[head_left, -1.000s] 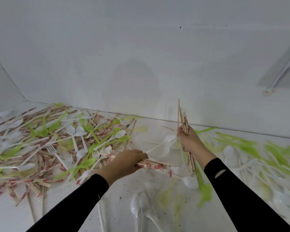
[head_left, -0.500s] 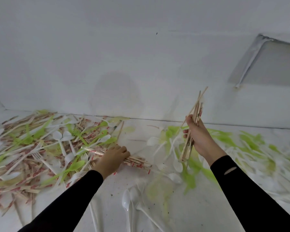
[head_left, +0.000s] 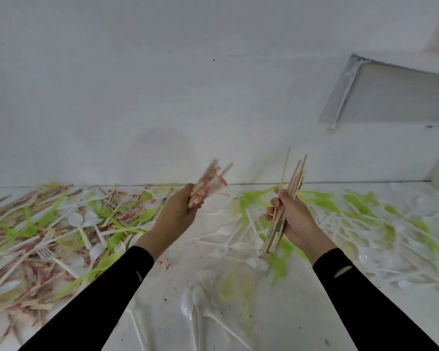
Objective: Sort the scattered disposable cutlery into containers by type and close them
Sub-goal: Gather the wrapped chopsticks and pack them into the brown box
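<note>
White spoons (head_left: 190, 307) lie unsorted at lower centre. At mid-frame the left hand (head_left: 174, 216), which was down on the table half a second ago, has risen and grips a clutch of red-printed wrapped chopsticks (head_left: 205, 186) (blurred). The right hand (head_left: 293, 219) clasps bare chopsticks (head_left: 287, 198) near upright. Judgement: the two bundles will be merged next. The mixed pile (head_left: 48, 236) at far left remains unsorted.

Soft, even, rather dim light washes everything pale, leaving only a faint round shadow (head_left: 160, 153) on the wall (head_left: 112, 97) above the left hand (head_left: 174, 219). The wrapped sticks (head_left: 208, 183) it holds are smeared by motion blur, the bare sticks (head_left: 295, 178) in the right hand (head_left: 293, 221) sharper; cutlery (head_left: 390, 236) to that hand's right is hazy, and straight edges bow toward the corners
</note>
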Tool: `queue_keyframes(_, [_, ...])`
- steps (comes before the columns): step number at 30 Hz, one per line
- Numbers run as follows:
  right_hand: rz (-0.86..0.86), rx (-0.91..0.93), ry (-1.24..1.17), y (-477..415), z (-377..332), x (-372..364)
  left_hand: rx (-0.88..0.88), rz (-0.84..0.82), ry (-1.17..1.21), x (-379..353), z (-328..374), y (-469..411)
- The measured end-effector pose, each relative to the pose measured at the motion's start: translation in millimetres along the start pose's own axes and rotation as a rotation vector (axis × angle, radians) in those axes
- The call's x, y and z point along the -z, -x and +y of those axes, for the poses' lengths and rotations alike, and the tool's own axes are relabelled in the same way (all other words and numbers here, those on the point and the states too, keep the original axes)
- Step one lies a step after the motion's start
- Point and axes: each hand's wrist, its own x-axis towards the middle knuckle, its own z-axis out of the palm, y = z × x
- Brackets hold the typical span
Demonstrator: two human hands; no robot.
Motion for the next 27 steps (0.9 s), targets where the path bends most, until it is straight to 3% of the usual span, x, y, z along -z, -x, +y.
queue_keyframes(5, [-0.010, 0.029, 0.095, 16.8, -10.5, 20.6, 0.272, 0.139, 0.471, -3.6, 59.6, -15.9])
queue_keyframes(9, [0.065, 0.057, 0.220, 32.2, -19.5, 37.4, 0.485, 0.251, 1.209, -27.8, 103.1, -29.9])
queue_keyframes(12, [0.184, 0.105, 0.242, 46.6, -27.3, 47.7, 0.544, 0.296, 1.548, -52.9, 137.5, -35.5])
queue_keyframes(16, [0.264, 0.176, 0.045, 65.3, -52.5, 71.6, 0.595, 0.261, 1.699, -107.0, 197.9, -29.6])
queue_keyframes(19, [0.352, 0.279, 0.195, 70.1, -74.5, 99.8, 0.591, 0.102, 1.741, -149.2, 246.8, -14.9])
queue_keyframes(22, [0.428, 0.248, 0.210, 70.1, -100.9, 153.1, 0.562, -0.020, 1.708, -183.2, 294.2, -6.3])
queue_keyframes(27, [0.554, 0.224, 0.068, 77.9, -141.2, 233.0, 0.538, 0.035, 1.816, -212.5, 339.6, -25.6])
